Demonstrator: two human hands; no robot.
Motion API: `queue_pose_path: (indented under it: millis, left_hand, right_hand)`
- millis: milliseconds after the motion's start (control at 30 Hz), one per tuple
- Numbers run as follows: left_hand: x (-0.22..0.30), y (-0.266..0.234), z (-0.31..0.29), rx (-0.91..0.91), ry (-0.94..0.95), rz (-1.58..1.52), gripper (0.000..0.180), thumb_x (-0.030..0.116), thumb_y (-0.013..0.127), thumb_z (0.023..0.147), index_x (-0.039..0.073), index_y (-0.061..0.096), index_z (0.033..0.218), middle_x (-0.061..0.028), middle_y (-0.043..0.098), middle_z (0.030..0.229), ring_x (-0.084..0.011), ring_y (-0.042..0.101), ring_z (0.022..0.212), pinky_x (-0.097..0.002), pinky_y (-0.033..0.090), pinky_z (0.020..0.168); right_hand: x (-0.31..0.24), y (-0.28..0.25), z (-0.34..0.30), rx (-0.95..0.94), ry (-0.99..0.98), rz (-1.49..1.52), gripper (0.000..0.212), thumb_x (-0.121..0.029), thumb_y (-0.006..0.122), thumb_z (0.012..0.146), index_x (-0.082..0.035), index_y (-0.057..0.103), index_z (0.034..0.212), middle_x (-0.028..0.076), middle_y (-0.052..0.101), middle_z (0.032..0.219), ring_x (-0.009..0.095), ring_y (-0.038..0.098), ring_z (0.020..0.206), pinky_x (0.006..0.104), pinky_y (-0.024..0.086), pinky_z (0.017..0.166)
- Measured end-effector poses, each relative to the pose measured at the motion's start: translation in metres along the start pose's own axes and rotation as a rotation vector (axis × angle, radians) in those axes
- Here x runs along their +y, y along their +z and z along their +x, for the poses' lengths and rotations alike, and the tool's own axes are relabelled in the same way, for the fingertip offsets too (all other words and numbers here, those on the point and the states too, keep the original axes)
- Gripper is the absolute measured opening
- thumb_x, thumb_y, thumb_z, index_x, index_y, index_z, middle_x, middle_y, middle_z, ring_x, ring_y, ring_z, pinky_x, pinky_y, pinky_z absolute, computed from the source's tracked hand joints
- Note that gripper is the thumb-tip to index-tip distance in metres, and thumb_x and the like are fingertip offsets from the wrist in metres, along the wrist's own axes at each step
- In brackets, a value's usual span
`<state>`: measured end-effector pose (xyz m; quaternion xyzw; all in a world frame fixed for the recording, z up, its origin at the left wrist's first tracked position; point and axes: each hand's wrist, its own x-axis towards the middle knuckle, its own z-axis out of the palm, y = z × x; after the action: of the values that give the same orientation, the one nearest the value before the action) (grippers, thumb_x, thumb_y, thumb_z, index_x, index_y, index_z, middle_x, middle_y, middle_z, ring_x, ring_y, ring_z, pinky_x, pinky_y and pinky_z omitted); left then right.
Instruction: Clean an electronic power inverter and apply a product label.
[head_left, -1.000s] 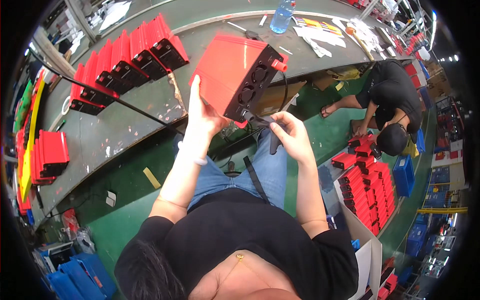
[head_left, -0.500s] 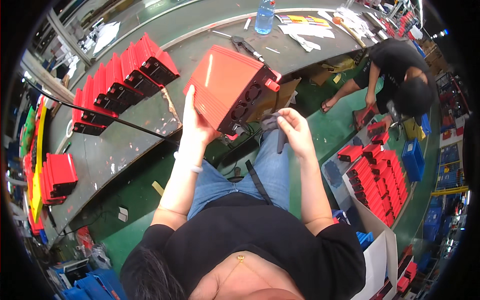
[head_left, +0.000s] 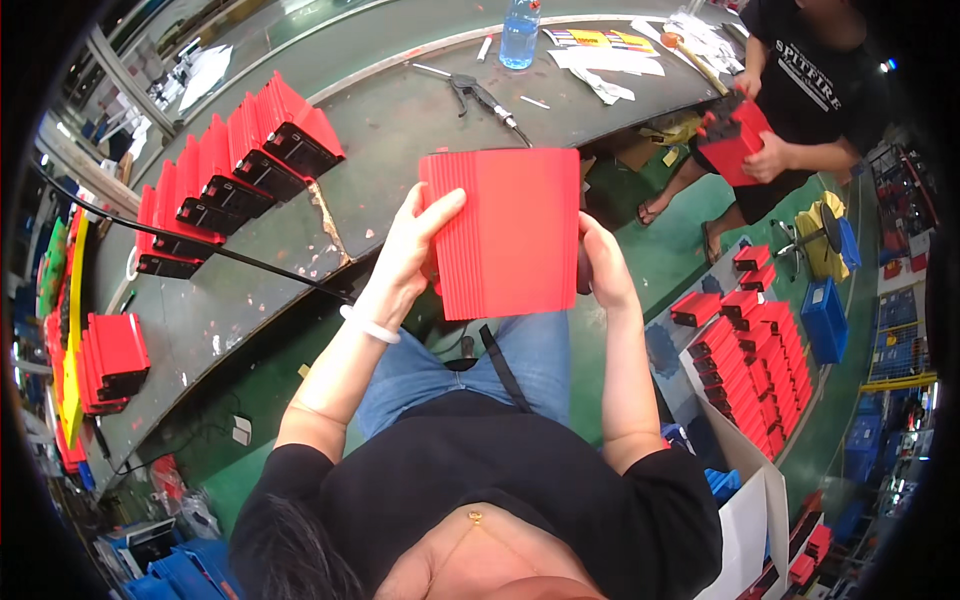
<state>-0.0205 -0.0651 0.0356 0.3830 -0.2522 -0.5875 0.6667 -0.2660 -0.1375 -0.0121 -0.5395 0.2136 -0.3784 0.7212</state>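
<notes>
A red power inverter (head_left: 525, 235) with a ribbed metal case is held up over my lap, its broad red face toward me. My left hand (head_left: 415, 245) grips its left edge, thumb on the ribs and fingers behind. At its right side is my right hand (head_left: 606, 265), closed, with a bit of dark grey cloth (head_left: 584, 268) showing between it and the case. Most of the right fingers and the inverter's far side are hidden. On the bench (head_left: 390, 130) beyond lies an air blow gun (head_left: 472, 95).
Red inverters (head_left: 235, 165) stand in a row on the bench at left, with a smaller stack (head_left: 115, 352) nearer. A bottle (head_left: 520, 38) and papers lie at the back. On the right, a co-worker (head_left: 810, 90) holds a red unit beside a pallet of red units (head_left: 755, 370).
I have turned the inverter so its fan end no longer shows. My right hand has come up against its right side with the cloth. The co-worker has straightened up, lifting a red unit.
</notes>
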Motion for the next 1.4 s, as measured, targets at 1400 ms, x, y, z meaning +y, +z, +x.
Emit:
queue_pose_path:
  millis: [1400]
  left_hand:
    - [-0.009,-0.037,-0.024,-0.188,0.039,0.505,0.038,0.012,0.056,0.088,0.001,0.046,0.123,-0.0108,0.061,0.106,-0.0167,0.058,0.097,-0.0297,0.043,0.090]
  right_hand:
    - [0.023,-0.065,0.080,0.702,-0.211,0.422,0.049,-0.027,0.067,0.082,-0.007,0.046,0.122,0.006,0.056,0.112,0.018,0.055,0.101,0.0337,0.047,0.084]
